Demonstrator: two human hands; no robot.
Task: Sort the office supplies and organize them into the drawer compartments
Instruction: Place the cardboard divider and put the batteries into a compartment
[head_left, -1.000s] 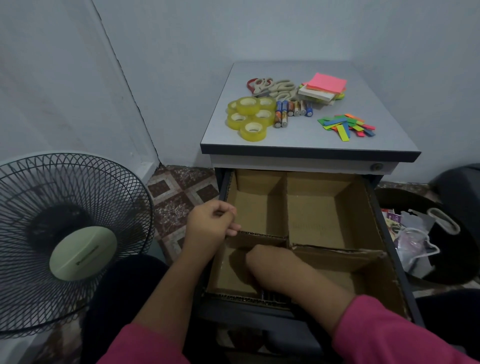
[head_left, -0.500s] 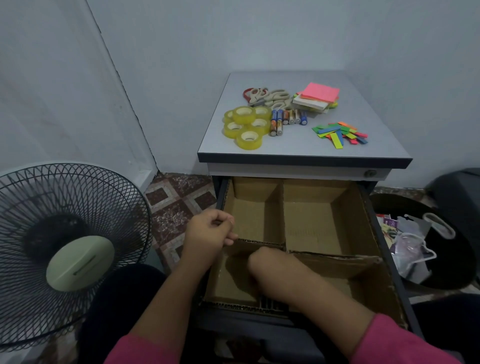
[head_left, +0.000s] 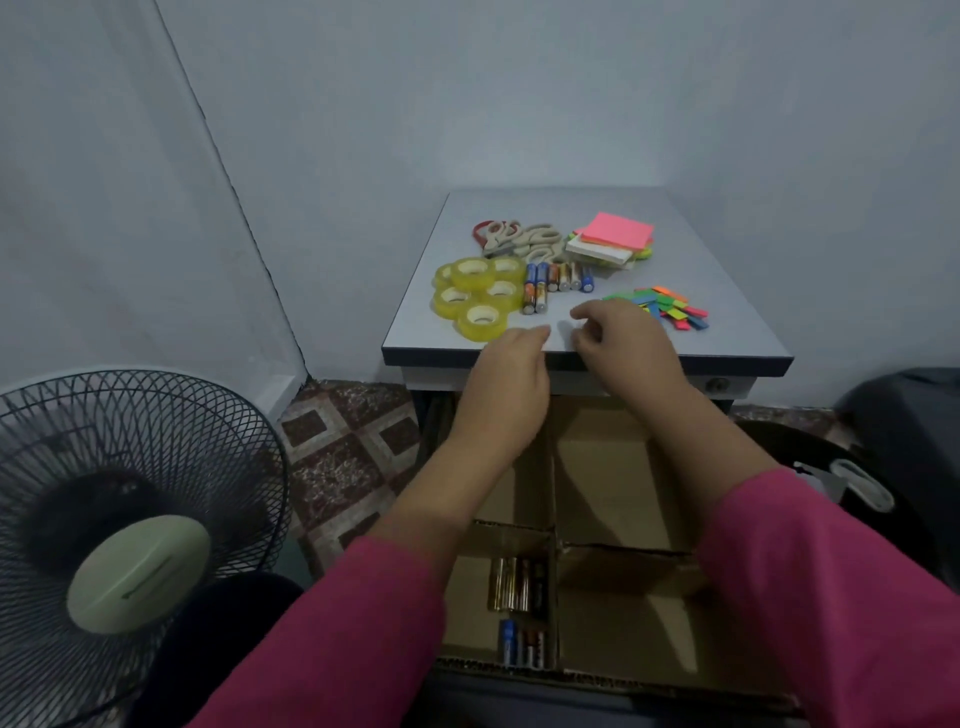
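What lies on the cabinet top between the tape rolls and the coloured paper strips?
In the head view, the loose batteries lie between the tape rolls and the coloured paper strips; nearer the front edge, the right hand hovers.

Cabinet top (head_left: 727, 332): tape rolls (head_left: 478, 299) left, batteries (head_left: 556, 283) beside them, scissors (head_left: 519, 241) behind, notes (head_left: 613, 241) back right, tabs (head_left: 670, 309) right, drawer (head_left: 613, 483) open below, more batteries (head_left: 519, 608) in near-left compartment, fan (head_left: 119, 540) on floor left.

Bright pink long sleeves (head_left: 332, 639) cover both forearms.
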